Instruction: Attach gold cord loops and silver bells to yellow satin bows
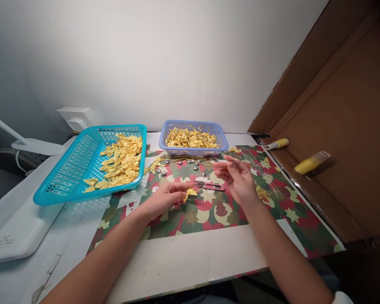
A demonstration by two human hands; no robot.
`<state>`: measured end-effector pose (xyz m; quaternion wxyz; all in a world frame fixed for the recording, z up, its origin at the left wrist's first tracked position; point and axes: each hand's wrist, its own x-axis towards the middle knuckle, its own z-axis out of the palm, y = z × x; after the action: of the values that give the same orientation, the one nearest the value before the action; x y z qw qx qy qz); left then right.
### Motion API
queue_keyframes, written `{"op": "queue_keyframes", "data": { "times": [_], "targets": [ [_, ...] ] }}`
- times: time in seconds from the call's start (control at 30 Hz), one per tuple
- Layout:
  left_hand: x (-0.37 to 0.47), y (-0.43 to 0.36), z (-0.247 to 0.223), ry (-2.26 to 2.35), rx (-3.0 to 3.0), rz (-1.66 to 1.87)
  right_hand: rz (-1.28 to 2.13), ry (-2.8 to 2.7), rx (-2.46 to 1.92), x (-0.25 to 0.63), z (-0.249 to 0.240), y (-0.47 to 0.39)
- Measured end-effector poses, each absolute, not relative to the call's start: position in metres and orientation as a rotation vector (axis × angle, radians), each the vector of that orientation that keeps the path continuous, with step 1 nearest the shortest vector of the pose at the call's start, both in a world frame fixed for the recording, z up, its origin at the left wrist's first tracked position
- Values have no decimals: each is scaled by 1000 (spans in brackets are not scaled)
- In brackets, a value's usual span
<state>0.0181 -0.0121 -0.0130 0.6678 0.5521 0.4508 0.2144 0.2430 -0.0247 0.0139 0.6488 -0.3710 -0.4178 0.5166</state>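
Pinched in my left hand (164, 199) is a yellow ribbon bow (190, 193), just over the patterned sheet. My right hand (240, 180) is raised to the right, thumb and fingertips closed together; a thin strand may be between them, too fine to make out. Between the hands lies a pair of thread snips (213, 186) with pinkish-red handles, blades toward the left. Several small silver bells (195, 168) are scattered behind the snips. Thin gold cords (183, 158) stretch across the sheet in front of the blue-violet basket (194, 150).
A turquoise basket (91, 196) with many yellow bows stands on the left, tilted on a white box-shaped device (22, 236). Gold-corded bows fill the blue-violet basket at the wall. Gold scraps (262, 193) lie right of my right hand. A brown cardboard wall (341, 114) bounds the right side.
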Motion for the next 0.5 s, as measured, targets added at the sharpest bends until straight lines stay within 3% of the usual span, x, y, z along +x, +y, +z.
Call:
{"op": "queue_keyframes", "data": {
  "times": [0.5],
  "targets": [
    [31, -26, -15, 884, 1439, 361, 1105, -943, -783, 249, 16, -22]
  ]
}}
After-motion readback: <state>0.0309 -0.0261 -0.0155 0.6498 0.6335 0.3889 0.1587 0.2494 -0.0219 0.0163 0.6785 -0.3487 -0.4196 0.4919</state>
